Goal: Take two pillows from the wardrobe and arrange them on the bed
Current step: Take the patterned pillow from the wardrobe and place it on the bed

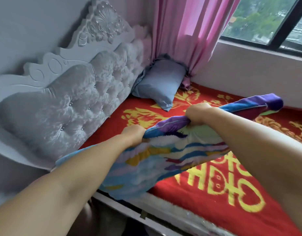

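Both hands, left (pixel 134 133) and right (pixel 198 114), grip the pillow (pixel 163 155) edge; released unevenly, it may slide off the bed (pixel 214 193).

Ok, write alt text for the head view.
Both hands, left hand and right hand, grip one edge of a multicoloured pillow above a red and yellow blanket. A blue pillow leans in the corner by the grey tufted headboard and pink curtain.

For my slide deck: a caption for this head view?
Both hands grip a colourful pillow over the red bed cover; blue pillow at headboard.
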`<state>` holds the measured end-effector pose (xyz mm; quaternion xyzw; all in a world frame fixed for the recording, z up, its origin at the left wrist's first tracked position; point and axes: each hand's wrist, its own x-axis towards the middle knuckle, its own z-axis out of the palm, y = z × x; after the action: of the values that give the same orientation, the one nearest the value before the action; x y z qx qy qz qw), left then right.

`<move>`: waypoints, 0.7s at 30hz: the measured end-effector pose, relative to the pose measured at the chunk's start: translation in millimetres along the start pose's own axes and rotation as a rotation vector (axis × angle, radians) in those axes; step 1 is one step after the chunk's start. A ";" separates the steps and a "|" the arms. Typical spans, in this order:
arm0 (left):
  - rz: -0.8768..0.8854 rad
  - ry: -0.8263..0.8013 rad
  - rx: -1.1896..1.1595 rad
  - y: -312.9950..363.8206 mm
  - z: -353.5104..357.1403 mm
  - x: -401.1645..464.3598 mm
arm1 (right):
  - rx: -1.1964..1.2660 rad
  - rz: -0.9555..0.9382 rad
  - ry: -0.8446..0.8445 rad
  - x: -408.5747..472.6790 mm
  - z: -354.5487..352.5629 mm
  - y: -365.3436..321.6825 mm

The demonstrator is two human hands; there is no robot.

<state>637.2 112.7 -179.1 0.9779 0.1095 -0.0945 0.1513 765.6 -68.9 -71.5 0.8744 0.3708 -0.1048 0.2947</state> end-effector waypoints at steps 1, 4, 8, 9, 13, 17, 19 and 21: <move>-0.022 -0.011 0.011 -18.2 2.6 18.7 | -0.006 -0.030 -0.011 28.8 -2.5 -6.4; -0.110 -0.032 0.031 -73.8 16.2 76.1 | -0.004 -0.082 -0.076 123.1 -9.1 -24.2; -0.167 -0.015 0.078 -137.6 40.6 132.8 | 0.030 -0.101 -0.159 223.0 -10.9 -49.4; -0.195 -0.014 0.058 -148.5 48.5 143.0 | 0.036 -0.105 -0.152 243.3 -5.7 -55.7; -0.350 -0.008 -0.016 -190.4 76.5 192.0 | 0.097 -0.143 -0.035 322.6 23.0 -75.1; -0.508 -0.013 -0.094 -243.8 107.0 237.1 | 0.312 -0.194 0.250 391.3 56.1 -110.8; -0.550 -0.033 -0.118 -266.8 128.0 258.2 | 0.495 -0.175 0.239 415.3 82.9 -140.2; -0.548 -0.103 -0.101 -283.6 152.3 275.9 | 0.688 -0.105 0.086 420.8 123.1 -174.3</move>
<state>809.6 379.6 -459.9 0.8968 0.3667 -0.1760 0.1742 942.0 201.1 -415.9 0.9060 0.3702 -0.2015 -0.0389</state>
